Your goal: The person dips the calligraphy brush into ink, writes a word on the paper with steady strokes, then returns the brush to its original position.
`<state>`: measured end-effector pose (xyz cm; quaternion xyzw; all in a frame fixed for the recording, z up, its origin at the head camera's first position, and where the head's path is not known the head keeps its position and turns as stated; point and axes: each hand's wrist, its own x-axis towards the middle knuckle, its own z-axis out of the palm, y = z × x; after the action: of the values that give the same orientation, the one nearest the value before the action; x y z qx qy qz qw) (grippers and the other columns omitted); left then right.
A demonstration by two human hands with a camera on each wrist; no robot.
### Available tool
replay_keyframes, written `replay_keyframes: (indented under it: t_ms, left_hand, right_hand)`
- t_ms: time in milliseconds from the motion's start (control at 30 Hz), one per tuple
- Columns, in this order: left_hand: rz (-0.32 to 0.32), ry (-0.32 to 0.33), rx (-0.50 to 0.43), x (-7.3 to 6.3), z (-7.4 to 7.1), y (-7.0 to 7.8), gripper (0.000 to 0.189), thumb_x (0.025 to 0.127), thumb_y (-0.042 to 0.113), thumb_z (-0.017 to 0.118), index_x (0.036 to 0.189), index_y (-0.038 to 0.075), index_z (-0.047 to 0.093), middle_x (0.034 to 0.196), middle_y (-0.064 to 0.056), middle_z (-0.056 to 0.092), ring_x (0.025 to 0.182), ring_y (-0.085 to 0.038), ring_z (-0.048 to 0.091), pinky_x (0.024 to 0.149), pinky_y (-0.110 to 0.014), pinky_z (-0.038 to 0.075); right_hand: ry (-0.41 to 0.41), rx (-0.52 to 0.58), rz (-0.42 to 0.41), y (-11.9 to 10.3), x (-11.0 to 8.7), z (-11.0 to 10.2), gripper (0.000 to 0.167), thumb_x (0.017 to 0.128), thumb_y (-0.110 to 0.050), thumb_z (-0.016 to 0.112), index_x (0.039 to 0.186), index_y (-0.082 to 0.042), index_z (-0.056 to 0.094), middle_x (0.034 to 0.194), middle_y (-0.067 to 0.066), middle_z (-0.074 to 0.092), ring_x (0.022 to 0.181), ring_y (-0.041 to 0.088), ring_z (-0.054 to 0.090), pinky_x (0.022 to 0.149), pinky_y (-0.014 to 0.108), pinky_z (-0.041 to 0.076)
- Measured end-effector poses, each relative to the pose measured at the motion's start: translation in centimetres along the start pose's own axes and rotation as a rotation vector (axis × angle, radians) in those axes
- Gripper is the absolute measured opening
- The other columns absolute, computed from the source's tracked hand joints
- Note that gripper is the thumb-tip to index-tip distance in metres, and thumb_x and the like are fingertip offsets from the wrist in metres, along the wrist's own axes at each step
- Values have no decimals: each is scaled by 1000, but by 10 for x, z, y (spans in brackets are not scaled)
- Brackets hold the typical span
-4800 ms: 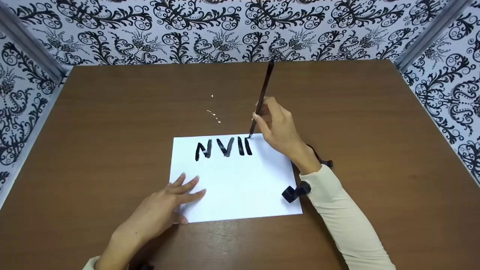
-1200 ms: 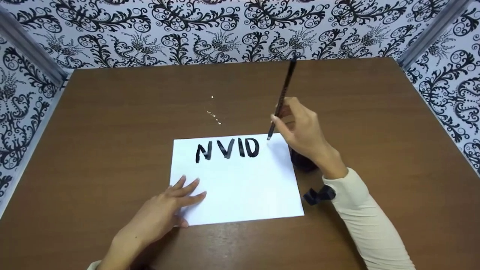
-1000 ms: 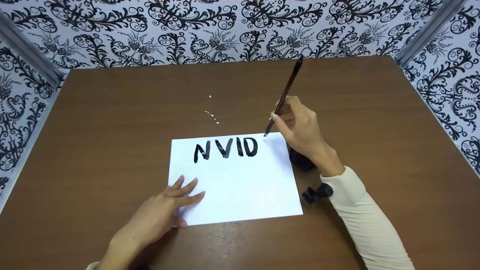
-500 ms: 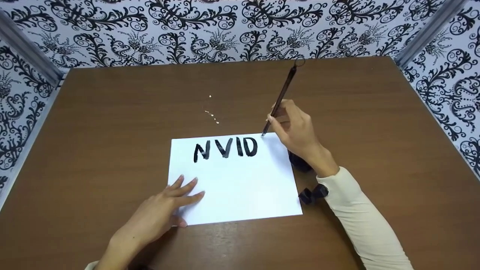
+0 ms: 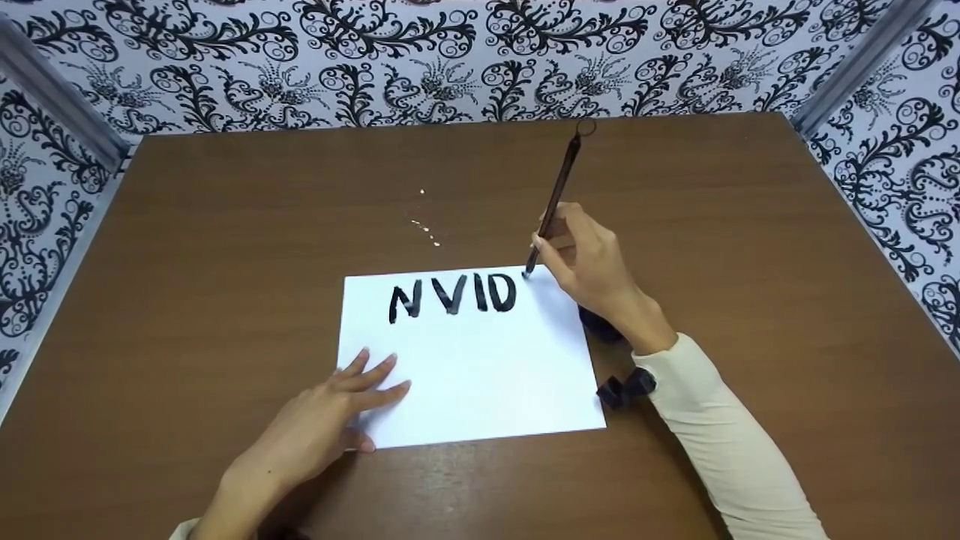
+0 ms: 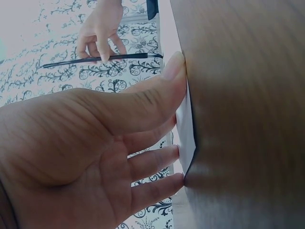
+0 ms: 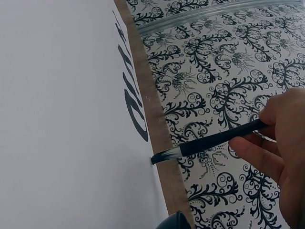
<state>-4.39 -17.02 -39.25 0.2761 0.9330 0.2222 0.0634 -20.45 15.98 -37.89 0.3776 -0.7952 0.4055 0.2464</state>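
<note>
We see a white sheet lying flat on the brown table, its near edge well inside the table's visible part and its far edge well short of the wall. Our left hand rests on the sheet's near left corner, fingers spread and straight over the left edge, the thumb at the near edge. Our right hand pinches a dark brush between thumb and fingers, the handle leaning up and away to the right. Its bristles bend against the paper just inside the far edge, right of the black letters reading N V I D. From the D to the sheet's right edge we have a short white strip, partly under the right hand's shadow; below the letters, white paper runs down to the near edge. Wood stretches widely past both side edges. Beyond the far edge, near it, lie small white specks. A black device at our right cuff sits beside the sheet's right edge. Patterned wallpaper rises behind the table's far edge.
</note>
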Motion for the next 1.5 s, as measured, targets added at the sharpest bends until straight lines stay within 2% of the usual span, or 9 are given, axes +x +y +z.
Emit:
replay_keyframes:
  t_ms: [200, 500, 800, 1167, 1500]
  left_hand:
    - [-30, -19, 9, 2, -1, 0, 67, 67, 23, 79, 131, 21, 60, 146, -5, 42, 135, -36, 33, 68, -44, 50]
    - [-30, -18, 4, 2, 0, 0, 67, 67, 21, 80, 131, 21, 60, 146, -5, 42, 135, -36, 33, 77, -53, 50]
    - [-36, -27, -2, 2, 0, 0, 67, 68, 22, 79, 132, 21, 59, 146, -5, 41, 135, -37, 32, 76, -54, 50]
    - [15, 14, 3, 0, 1, -1, 67, 67, 22, 79, 131, 19, 61, 144, -7, 43, 134, -38, 35, 80, -50, 51]
    - [5, 12, -2, 1, 1, 0, 66, 67, 20, 80, 130, 19, 61, 144, -7, 43, 134, -38, 34, 84, -53, 48]
  right_hand:
    - [-35, -3, 17, -1, 0, -1, 21, 90, 2, 61, 107, 2, 49, 91, 12, 61, 78, 17, 66, 63, 19, 53]
    - [-68, -11, 31, -4, 0, -3, 20, 90, 1, 61, 105, 4, 49, 88, 14, 62, 75, 19, 67, 61, 25, 54]
    - [-110, -35, 60, -9, 0, -5, 20, 90, -1, 61, 106, 3, 50, 87, 12, 62, 74, 17, 66, 59, 25, 54]
    - [-154, 0, 38, -13, 2, -7, 21, 89, -2, 62, 105, 2, 50, 86, 10, 63, 70, 15, 66, 56, 23, 52]
    - [-180, 12, 32, -17, 3, -10, 22, 88, -2, 62, 106, 2, 50, 84, 9, 63, 72, 15, 66, 55, 24, 53]
